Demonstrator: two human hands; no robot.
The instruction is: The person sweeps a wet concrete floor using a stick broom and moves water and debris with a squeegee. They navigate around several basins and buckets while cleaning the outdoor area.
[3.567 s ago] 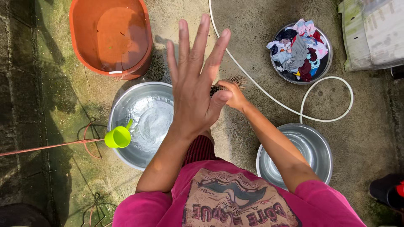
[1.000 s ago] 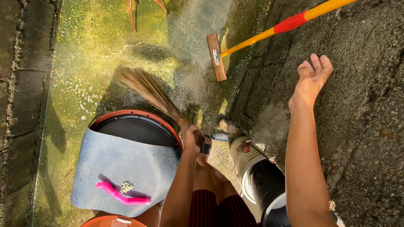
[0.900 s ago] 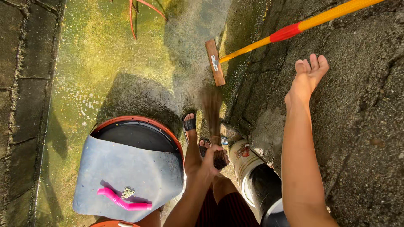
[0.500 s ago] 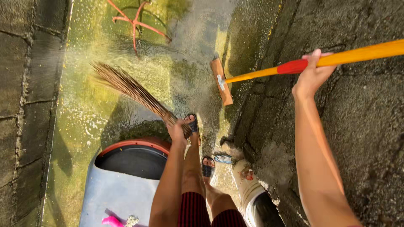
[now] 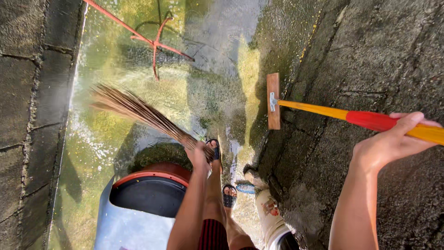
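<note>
My left hand (image 5: 198, 155) fisted round twig broom (image 5: 138, 111), bristles far left over wet floor; right hand (image 5: 391, 141) wrapped around push brush handle (image 5: 342, 113).

Stick broom (image 5: 134, 110) left of scrub brush (image 5: 273, 101) (drum (image 5: 149, 194) below).

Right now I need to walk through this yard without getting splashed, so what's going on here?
A person stands in sandals on wet, mossy concrete. The left hand grips a bundle broom, its bristles fanned out over the wet floor to the left. The right hand is closed around the orange and red handle of a push brush, whose wooden head rests by the edge of the rougher concrete. A dark tub under a grey sheet sits beside the person's legs.
</note>
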